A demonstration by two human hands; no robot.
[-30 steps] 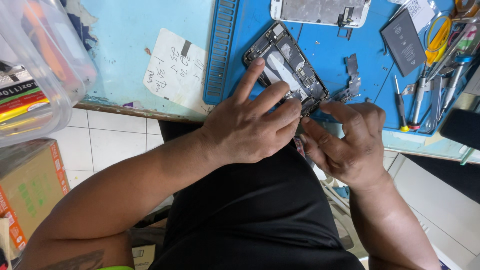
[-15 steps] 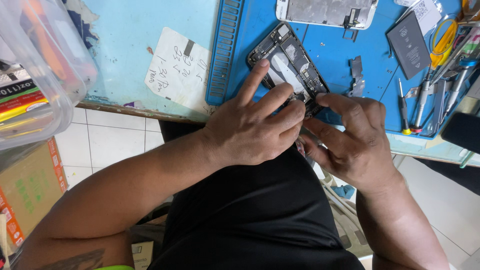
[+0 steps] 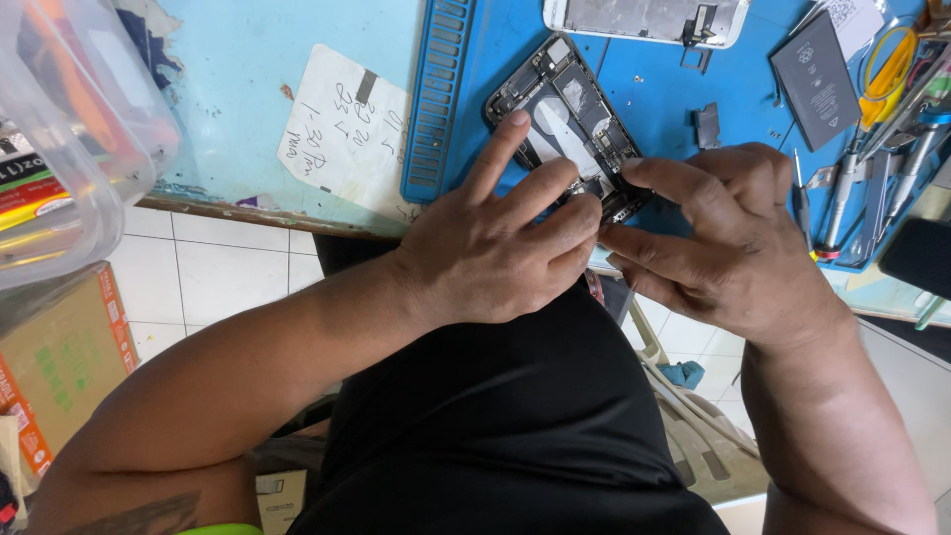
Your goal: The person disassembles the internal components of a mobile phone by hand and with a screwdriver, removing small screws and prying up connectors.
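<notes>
Opened phone chassis (image 3: 565,119): lies tilted on blue work mat (image 3: 674,89), near table edge. Left hand (image 3: 495,248): fingers spread, index extended, tips pressing chassis near end. Right hand (image 3: 723,248): fingers curled at same end; pinch hidden, cannot tell. Far: detached screen panel (image 3: 644,18). Right: flat dark battery (image 3: 814,79), screwdrivers (image 3: 892,168). Left: handwritten paper note (image 3: 342,134).
</notes>
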